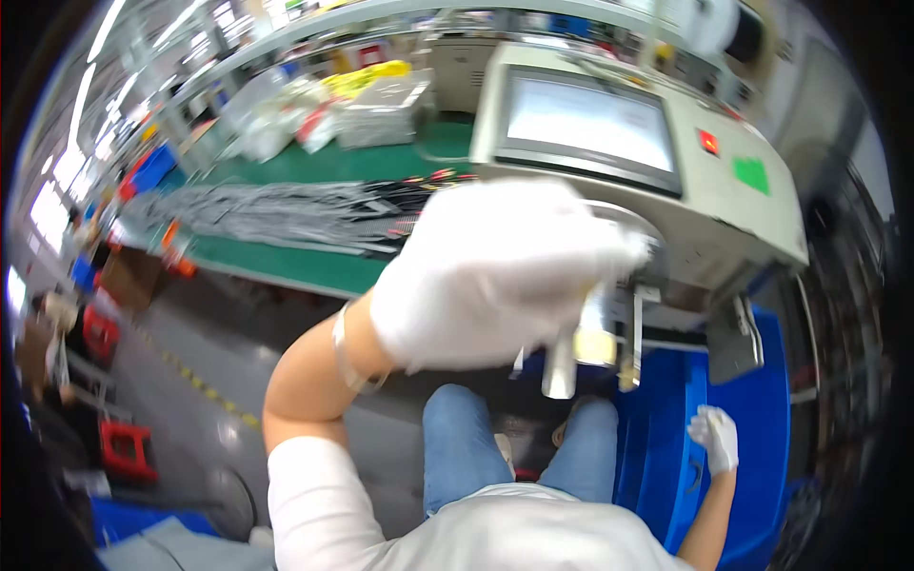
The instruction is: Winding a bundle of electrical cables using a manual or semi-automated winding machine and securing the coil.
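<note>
The left hand (495, 271), in a white glove, was raised at the front of the beige machine with a touchscreen (609, 143); whether it gripped anything could not be told. The right hand (716, 438), gloved, rested loosely open on the blue plastic bin (752, 419). Grey cable bundles (276, 211) lay on the green bench (314, 266).

Screen: we see a pale, lit rectangular screen (588, 124) in a dark frame, far right on the beige machine.
Labels: right of it we find a small red square (708, 142) and a green rectangular label (751, 174).
Packages: we make out clear plastic bags (276, 119) far left on the green tabletop (314, 266).
</note>
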The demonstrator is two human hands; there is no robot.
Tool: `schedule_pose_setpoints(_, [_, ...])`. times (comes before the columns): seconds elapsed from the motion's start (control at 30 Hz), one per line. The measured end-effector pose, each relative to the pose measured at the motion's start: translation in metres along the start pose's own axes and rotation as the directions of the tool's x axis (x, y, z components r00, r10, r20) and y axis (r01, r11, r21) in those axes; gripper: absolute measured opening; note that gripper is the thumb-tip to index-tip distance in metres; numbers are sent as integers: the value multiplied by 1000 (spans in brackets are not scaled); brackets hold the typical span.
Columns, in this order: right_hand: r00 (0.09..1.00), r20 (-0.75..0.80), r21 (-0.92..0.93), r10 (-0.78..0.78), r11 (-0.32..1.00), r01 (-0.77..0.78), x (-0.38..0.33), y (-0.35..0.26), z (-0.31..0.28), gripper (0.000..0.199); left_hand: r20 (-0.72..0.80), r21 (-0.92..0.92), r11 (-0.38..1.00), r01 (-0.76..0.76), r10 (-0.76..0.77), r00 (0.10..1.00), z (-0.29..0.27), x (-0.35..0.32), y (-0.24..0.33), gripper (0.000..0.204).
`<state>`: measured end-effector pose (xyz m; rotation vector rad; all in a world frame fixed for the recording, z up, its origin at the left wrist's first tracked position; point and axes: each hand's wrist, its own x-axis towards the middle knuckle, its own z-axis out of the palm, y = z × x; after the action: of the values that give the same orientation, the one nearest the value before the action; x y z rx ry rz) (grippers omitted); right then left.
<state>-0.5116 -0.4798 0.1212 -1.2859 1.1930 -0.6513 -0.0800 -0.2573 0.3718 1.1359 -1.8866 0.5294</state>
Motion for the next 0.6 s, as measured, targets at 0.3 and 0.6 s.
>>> schedule_pose_setpoints(0.3, [992,-127,66,-13,998,22,-25,-18,-17,25,671,-18,993,116,-74,738,45,6,61,23])
schedule_pose_setpoints(0.6, [971,-13,6,-238,971,238,-31,-99,44,29,500,222,953,206,-292,815,62,30,52,20])
